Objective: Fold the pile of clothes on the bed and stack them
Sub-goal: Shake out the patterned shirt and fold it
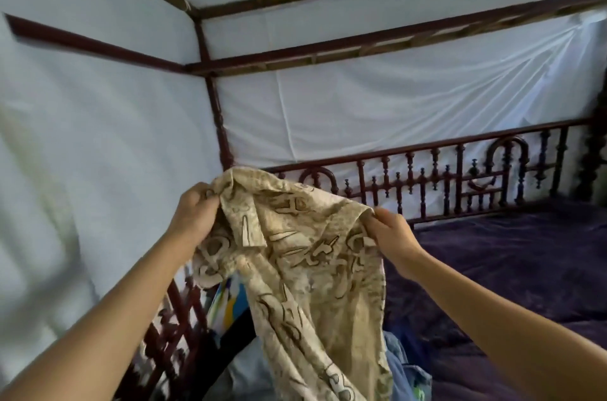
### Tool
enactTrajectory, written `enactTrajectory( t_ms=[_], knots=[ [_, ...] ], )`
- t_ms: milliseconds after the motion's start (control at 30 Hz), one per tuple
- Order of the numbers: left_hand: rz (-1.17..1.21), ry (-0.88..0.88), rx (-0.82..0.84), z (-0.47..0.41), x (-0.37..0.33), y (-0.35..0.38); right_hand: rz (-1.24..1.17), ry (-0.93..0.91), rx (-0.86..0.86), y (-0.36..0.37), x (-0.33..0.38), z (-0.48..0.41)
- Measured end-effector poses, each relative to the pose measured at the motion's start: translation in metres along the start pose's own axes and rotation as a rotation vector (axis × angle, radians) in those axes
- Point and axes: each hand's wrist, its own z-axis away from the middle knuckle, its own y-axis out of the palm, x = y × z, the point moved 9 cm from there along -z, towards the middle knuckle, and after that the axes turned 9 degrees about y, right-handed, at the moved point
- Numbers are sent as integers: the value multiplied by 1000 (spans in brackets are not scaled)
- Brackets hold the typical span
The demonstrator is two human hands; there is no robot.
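A beige shirt with a dark brown pattern hangs in the air in front of me, held up by its top edge. My left hand grips its upper left corner near the collar. My right hand pinches its upper right corner. The cloth drapes down between my arms and hides much of the pile below. Under it lie other clothes: a blue, white and yellow piece on the left and a light blue denim piece at the bottom.
The bed has a dark purple cover stretching to the right. A carved dark red wooden railing runs along the far side and another section along the left. White netting hangs on the canopy frame.
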Motion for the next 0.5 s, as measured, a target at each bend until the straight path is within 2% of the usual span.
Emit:
enactTrajectory(
  t_ms=[67,167,300,400,500],
  knots=[
    [-279,63,26,8,20,-5,123,-102,-47,-4,44,-4],
    [-143,205,159,25,21,38,381,-271,19,22,98,2],
    [4,191,519,58,5,127,623,-405,130,53,133,18],
    [205,215,547,60,-13,148,574,-441,137,40,144,24],
    [302,285,511,53,-41,151,449,-370,151,4,141,25]
  ],
)
